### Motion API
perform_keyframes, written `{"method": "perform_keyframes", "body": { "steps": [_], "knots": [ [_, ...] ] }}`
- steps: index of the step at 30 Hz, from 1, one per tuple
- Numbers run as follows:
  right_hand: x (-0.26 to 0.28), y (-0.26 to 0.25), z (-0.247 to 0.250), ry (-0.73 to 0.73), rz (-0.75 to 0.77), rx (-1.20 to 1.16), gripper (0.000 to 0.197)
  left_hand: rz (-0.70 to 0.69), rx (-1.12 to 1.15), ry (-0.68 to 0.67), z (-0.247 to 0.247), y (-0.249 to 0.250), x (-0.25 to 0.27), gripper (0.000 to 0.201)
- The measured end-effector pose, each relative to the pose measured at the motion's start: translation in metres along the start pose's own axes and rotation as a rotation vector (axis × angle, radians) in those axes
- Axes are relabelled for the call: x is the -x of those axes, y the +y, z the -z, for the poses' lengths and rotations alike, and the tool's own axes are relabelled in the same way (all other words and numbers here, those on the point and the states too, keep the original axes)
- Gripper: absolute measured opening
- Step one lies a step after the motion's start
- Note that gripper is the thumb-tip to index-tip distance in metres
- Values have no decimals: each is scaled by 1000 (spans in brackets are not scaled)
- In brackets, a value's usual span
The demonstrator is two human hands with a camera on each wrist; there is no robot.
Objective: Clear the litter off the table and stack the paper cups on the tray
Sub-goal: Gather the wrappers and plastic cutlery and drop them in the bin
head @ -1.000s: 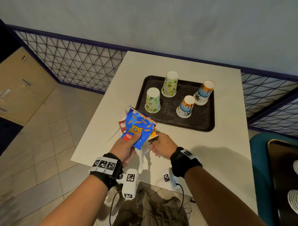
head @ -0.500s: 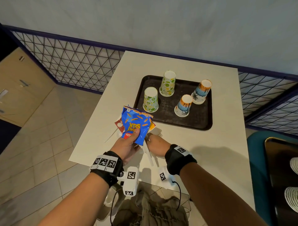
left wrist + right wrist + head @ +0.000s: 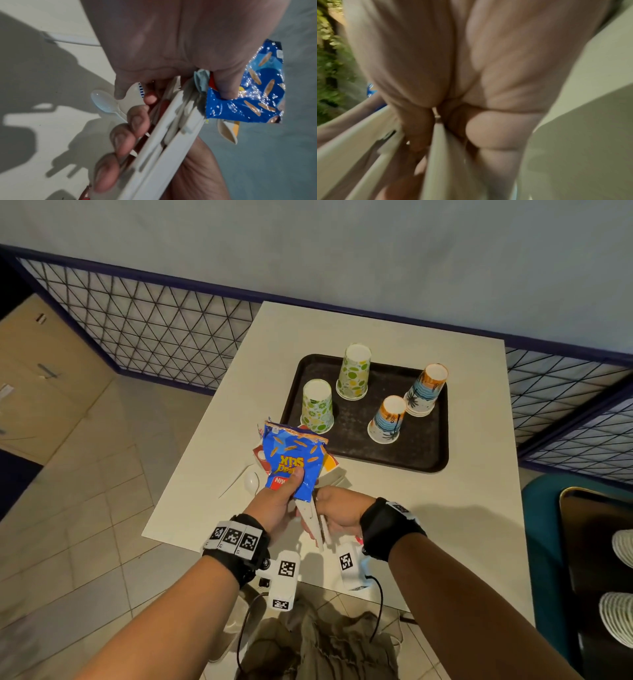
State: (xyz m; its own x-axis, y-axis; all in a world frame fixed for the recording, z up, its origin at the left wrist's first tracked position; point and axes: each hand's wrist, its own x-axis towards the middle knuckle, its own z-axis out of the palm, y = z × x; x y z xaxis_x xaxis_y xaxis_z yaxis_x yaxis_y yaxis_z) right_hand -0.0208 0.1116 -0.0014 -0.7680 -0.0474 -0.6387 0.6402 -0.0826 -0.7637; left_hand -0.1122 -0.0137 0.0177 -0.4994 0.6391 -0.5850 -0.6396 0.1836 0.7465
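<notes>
From the head, my left hand [image 3: 277, 505] pinches the blue snack bag [image 3: 294, 463] above the surface's [image 3: 445, 508] near edge; four cups [image 3: 317, 407] stand inverted on the tray [image 3: 424, 453]. My left wrist alone shows white plastic cutlery [image 3: 171, 135] clamped too, a spoon [image 3: 104, 101] lying loose. My right wrist shows my right hand [image 3: 471, 94] curled round a white handle [image 3: 435, 155].

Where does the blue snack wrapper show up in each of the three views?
Head: blue snack wrapper centre, under the left hand's thumb.
Left wrist: right of centre.
Right wrist: small blue sliver at left.
Shared landmark: white plastic cutlery handles below it.
</notes>
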Motion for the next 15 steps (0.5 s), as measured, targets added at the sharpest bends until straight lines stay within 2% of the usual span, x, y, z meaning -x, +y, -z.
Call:
{"method": "perform_keyframes", "body": {
  "steps": [3, 7, 12, 15],
  "knots": [
    [4, 0, -1, -52, -68, -140, 27, -50, -31, 28, -2, -6, 1, 52],
    [8, 7, 1, -68, -80, -290, 30, -96, -33, 50, -7, -6, 0, 56],
    [14, 25, 7, -120, -29, -445, 33, -134, -2, 91, -13, -1, 0, 39],
    [22, 37, 12, -97, 11, -520, 29, -203, 40, 123, -14, 4, -1, 14]
  ]
}}
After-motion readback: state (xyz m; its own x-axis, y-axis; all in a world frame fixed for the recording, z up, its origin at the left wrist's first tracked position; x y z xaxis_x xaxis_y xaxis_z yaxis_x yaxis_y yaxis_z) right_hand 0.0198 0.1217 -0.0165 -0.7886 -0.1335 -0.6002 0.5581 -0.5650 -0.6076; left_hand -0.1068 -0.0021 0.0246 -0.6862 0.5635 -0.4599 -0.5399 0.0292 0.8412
